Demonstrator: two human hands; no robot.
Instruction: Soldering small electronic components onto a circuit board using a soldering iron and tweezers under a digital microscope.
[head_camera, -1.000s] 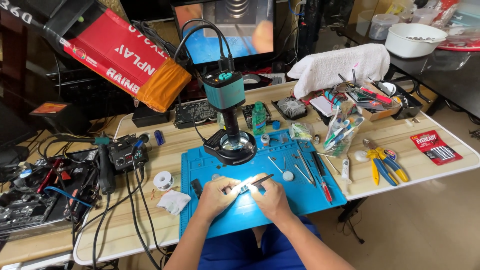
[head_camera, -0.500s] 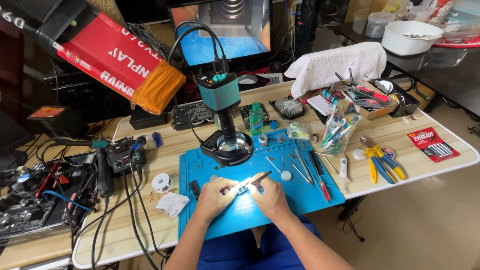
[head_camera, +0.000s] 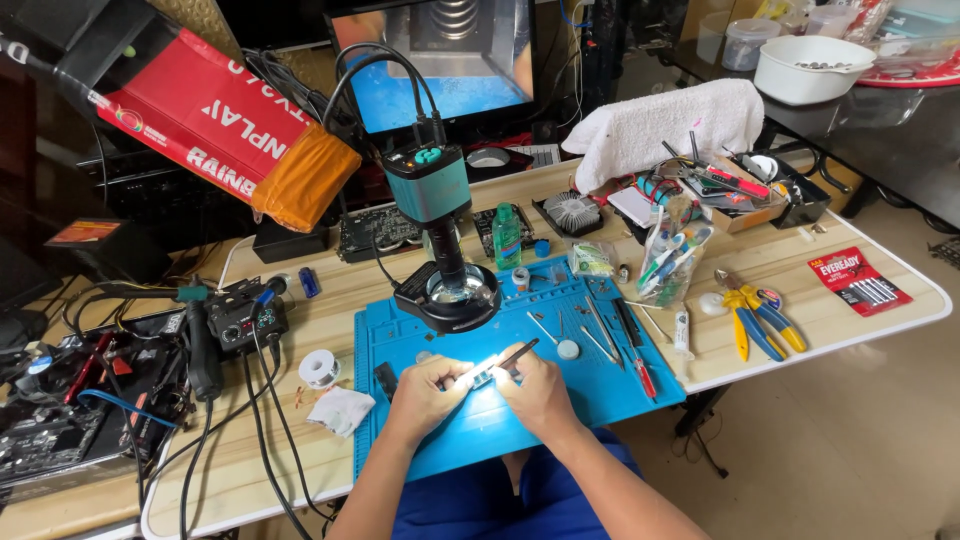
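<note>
**Small part held under the lamp**

On the blue mat (head_camera: 600, 400) in the middle of the desk (head_camera: 850, 330), the left hand (head_camera: 425, 395) pinches a small bright part (head_camera: 484, 377), steadying it. The right hand (head_camera: 535, 385) grips a thin dark tool (head_camera: 520, 352), tip at the part. This looks like fine bench work; the next touch wants steady hands. Glare washes out the part's detail.

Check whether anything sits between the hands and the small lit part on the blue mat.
Nothing visible does. The left hand and right hand already meet at the small part on the blue mat; the microscope base stands behind, clear of them.
</note>
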